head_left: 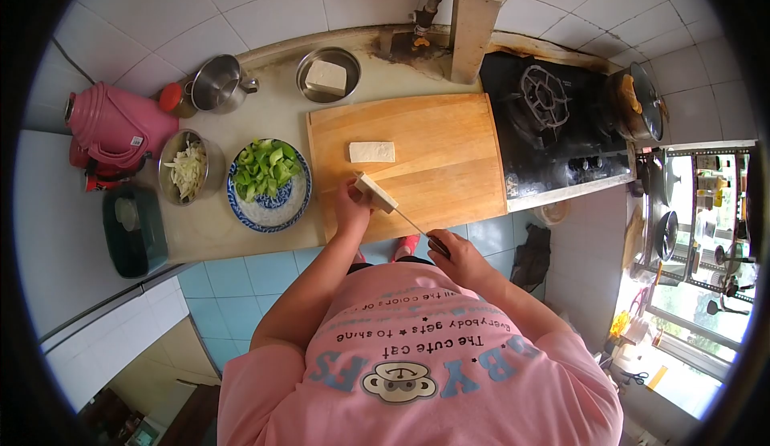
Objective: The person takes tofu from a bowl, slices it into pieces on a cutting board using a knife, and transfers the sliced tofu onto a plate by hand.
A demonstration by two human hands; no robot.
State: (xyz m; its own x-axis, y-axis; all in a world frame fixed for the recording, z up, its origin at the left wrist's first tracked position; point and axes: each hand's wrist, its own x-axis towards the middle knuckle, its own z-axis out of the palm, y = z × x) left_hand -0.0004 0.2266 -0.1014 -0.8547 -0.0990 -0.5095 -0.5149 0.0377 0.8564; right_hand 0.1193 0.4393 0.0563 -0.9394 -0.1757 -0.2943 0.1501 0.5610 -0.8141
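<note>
On the wooden cutting board (441,141) lies a flat white block (372,152), which looks like tofu. Just below it, near the board's front edge, my left hand (353,205) holds a second pale slab (375,192), tilted, by its left side. My right hand (461,257) is closed round the dark handle of a knife (411,221). The thin blade points up and left, and its tip end is at the lower right of the held slab. A metal bowl (302,79) behind the board holds another white block (326,78).
Left of the board are a patterned plate (273,220) of green pepper pieces, a bowl (213,175) of pale shreds, a metal pot (215,85), a pink thermos (116,125) and a dark green bin (132,245). A black stove (533,157) with a pot (638,109) stands right.
</note>
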